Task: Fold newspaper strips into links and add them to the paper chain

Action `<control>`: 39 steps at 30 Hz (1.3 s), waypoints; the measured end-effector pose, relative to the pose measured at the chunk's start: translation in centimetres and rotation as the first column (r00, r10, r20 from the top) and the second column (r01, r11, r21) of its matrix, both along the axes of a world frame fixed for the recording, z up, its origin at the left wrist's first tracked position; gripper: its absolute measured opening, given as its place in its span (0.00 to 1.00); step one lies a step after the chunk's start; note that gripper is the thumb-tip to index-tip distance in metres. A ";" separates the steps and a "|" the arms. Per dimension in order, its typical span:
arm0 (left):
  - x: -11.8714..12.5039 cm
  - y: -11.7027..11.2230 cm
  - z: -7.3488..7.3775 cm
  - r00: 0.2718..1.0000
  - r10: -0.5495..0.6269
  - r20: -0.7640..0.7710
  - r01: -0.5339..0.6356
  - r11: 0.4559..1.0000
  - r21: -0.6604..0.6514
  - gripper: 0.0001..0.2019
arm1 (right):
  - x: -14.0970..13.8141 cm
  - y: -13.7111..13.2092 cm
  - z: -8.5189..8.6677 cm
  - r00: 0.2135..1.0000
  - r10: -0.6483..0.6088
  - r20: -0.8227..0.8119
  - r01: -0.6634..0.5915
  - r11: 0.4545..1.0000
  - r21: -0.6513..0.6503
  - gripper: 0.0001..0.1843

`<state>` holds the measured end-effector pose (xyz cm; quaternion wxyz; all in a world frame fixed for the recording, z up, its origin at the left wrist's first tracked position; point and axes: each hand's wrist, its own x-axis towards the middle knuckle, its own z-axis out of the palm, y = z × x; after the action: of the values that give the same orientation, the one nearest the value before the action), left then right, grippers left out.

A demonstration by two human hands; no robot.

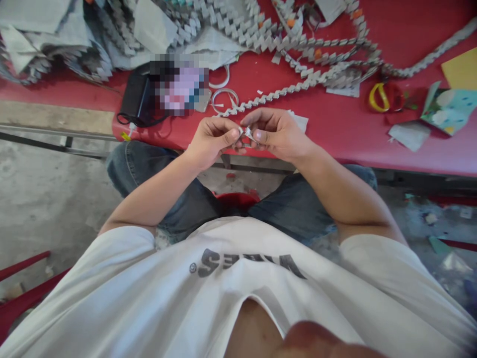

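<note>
My left hand (218, 139) and my right hand (274, 132) meet over the front edge of the red table, fingertips almost touching. Each pinches a part of a small folded paper piece (248, 132), pale on its visible side. Whether it is one piece or two joined ones I cannot tell, as the fingers cover most of it. Just behind my hands, a zigzag chain of folded paper (276, 94) runs up to the right; its near end lies close to my left fingers.
Several more folded paper chains (238, 25) and paper sheets (33, 20) heap at the back. A black case-like object (134, 94), white rings (225, 101), yellow-and-red-handled scissors (380, 97), a patterned card box (447, 109) and a loose paper scrap (410, 134) lie on the red table (421, 30).
</note>
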<state>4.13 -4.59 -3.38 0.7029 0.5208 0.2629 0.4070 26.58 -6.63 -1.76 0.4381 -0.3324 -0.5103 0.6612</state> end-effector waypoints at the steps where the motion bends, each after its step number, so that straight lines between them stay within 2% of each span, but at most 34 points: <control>1: -0.2 0.1 0.1 0.999 -0.036 -0.022 0.036 0.999 0.001 0.25 | 0.4 0.1 0.1 0.999 0.023 0.048 -0.024 0.999 0.033 0.30; 4: -0.6 0.3 0.3 0.988 -0.116 -0.097 0.119 0.992 0.029 0.23 | 1.3 0.3 0.4 0.987 0.075 0.144 -0.093 0.989 0.118 0.31; 9: -0.6 0.4 0.3 0.988 -0.060 -0.140 0.082 0.984 0.158 0.22 | 1.7 0.0 1.1 0.963 0.094 0.253 -0.152 0.964 0.219 0.23; 13: -0.8 0.6 0.4 0.984 -0.043 -0.173 0.085 0.966 0.243 0.22 | 2.0 -0.3 1.7 0.918 0.013 0.396 -0.148 0.938 0.312 0.13; 16: -1.0 0.8 0.4 0.973 -0.033 -0.229 0.102 0.950 0.297 0.23 | 2.1 -0.5 1.9 0.877 -0.063 0.476 -0.172 0.884 0.435 0.07; 19: -1.2 0.9 0.5 0.958 0.012 -0.288 0.096 0.930 0.356 0.23 | 2.2 -0.7 1.9 0.819 -0.136 0.557 -0.210 0.833 0.513 0.07; 23: -1.3 0.6 0.9 0.926 0.090 -0.366 0.075 0.908 0.413 0.21 | 2.5 -0.8 1.7 0.753 -0.200 0.627 -0.237 0.807 0.542 0.07; 27: -1.4 0.2 1.1 0.878 0.131 -0.461 0.070 0.917 0.393 0.17 | 3.0 -0.7 1.8 0.690 -0.100 0.716 -0.319 0.847 0.425 0.08; 30: -1.5 0.1 1.0 0.844 0.149 -0.516 0.079 0.916 0.394 0.14 | 3.0 -0.6 1.9 0.649 -0.117 0.752 -0.339 0.840 0.424 0.09; 32: -1.6 0.1 1.1 0.832 0.165 -0.530 0.086 0.905 0.416 0.12 | 3.0 -0.6 2.0 0.646 -0.147 0.749 -0.336 0.826 0.452 0.10; 35: -1.6 0.1 1.3 0.839 0.167 -0.518 0.110 0.880 0.462 0.10 | 3.1 -0.4 2.0 0.681 -0.133 0.720 -0.344 0.811 0.474 0.13; 39: -1.8 0.4 1.4 0.846 0.161 -0.508 0.196 0.793 0.577 0.07 | 3.4 -0.3 2.0 0.714 -0.096 0.693 -0.383 0.775 0.502 0.14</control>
<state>2.35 -4.18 -1.93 0.3999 0.8128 0.2971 0.3018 29.96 -6.95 0.25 0.2448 -0.3476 -0.8463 0.3210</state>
